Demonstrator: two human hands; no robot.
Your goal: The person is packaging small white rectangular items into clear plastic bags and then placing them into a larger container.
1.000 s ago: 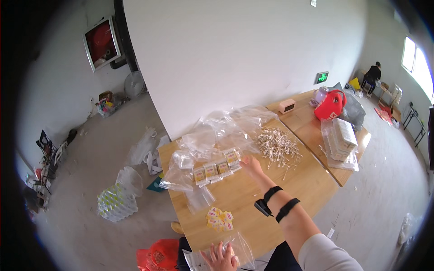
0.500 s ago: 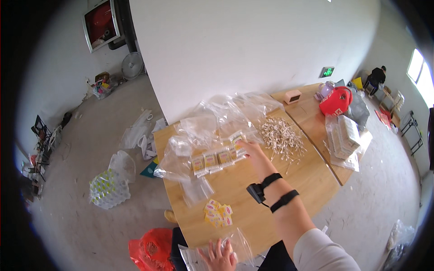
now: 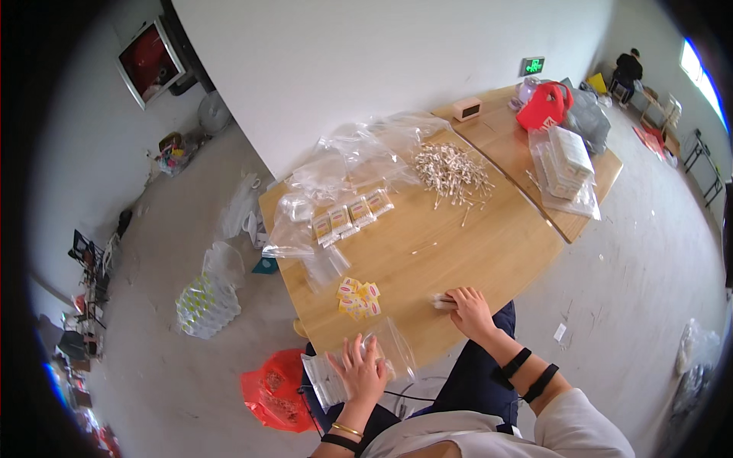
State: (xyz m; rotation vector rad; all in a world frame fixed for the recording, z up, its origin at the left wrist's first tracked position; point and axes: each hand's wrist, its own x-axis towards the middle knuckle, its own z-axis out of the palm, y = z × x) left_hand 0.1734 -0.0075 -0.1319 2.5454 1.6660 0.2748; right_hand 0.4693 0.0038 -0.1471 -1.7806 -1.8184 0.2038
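Note:
My left hand (image 3: pixel 359 372) lies with its fingers spread over clear plastic bags (image 3: pixel 395 347) at the table's near edge. My right hand (image 3: pixel 471 311) is at the near right edge, its fingers closed over a small whitish bundle (image 3: pixel 442 302) resting on the tabletop. The bundle may be cotton swabs, but it is too small to be sure. Between the hands and a row of yellow-and-white packets (image 3: pixel 340 218) lies a loose cluster of small yellow-and-white cards (image 3: pixel 357 298). Loose cotton swabs (image 3: pixel 453 172) form a pile at the back.
Crumpled clear bags (image 3: pixel 351 156) lie along the wall. A small pink box-shaped device (image 3: pixel 466 109), a red bag (image 3: pixel 544 105) and wrapped white packs (image 3: pixel 569 160) stand at the back right. A red plastic bag (image 3: pixel 276 393) is beside my legs. A person (image 3: pixel 628 75) sits far right.
My right hand has come back from the packet row to the near right edge, where it now holds the whitish bundle. My left hand stays on the clear bags. The view has shifted.

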